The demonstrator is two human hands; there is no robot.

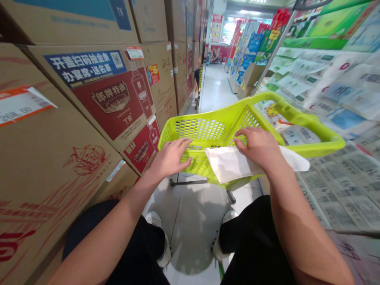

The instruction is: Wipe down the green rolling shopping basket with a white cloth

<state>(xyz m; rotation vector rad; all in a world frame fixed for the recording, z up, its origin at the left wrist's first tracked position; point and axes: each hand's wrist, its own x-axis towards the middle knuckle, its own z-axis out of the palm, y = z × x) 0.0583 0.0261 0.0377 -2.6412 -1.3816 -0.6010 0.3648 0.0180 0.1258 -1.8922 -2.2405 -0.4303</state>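
1. Container: yellow-green cart basket (202, 164), in front of the person and above the floor (190, 221); perforated walls, bare inner faces visible through the open top; loop handle (323, 138) on its right side.
2. White cloth (231, 160) (or similar sheet; material hard to confirm) lies across the near rim at the right; one corner hangs down the outer wall, the far end runs out right past the right forearm.
3. Other containers: stacked cartons (115, 95) form the left wall, closed, contents not visible; opened cardboard box (249, 81) stands farther up the aisle, inside not readable; packaged goods (326, 91) fill the right side.
4. Hidden/unclear: right hand and wrist cover the middle of the cloth; basket floor only partly seen; right-hand packs are blurred, print mostly illegible; far end of the aisle is washed out; cart legs are partly covered by the basket.
5. Left hand (172, 156): palm down at the basket's near-left rim, thumb and fingers spread with a gap between; rim contact can't be confirmed.
6. Right hand (258, 144): over the cloth at the near rim, fingers bent toward the basket interior, thumb apart from them; can't tell whether the lower fingers pinch the cloth.
7. Both forearms reach forward from the bottom corners, elbows cut off.
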